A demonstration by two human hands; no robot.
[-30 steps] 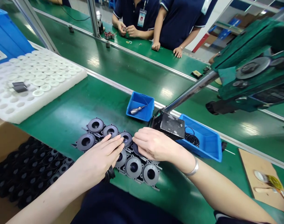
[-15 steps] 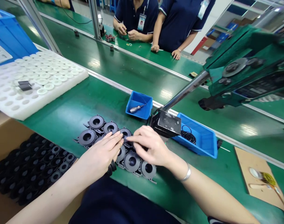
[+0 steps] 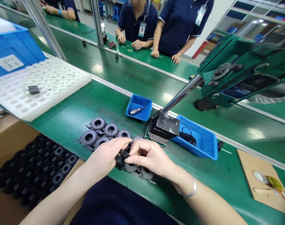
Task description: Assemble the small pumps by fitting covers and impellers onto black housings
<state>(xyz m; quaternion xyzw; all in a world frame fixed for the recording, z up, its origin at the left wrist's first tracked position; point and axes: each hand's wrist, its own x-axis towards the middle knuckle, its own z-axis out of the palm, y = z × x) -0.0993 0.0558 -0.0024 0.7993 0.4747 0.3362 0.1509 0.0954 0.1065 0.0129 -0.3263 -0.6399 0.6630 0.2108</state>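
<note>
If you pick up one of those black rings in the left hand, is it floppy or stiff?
Probably floppy: the black rings look thin. Each is likely light, being so slender. The bunch might slip apart if the left hand let go, since no tie shows around it.

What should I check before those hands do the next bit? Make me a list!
1. Left hand holding the black rings: ok.
2. Right hand at the rings: ok, its thumb touches them.
3. Just one ring picked out: cannot tell, fingers hide it.
4. Every round part easy to see: not ok, hands cover some.
5. Silver-handled tool out of the way: ok, it's in the small blue bin.
</note>
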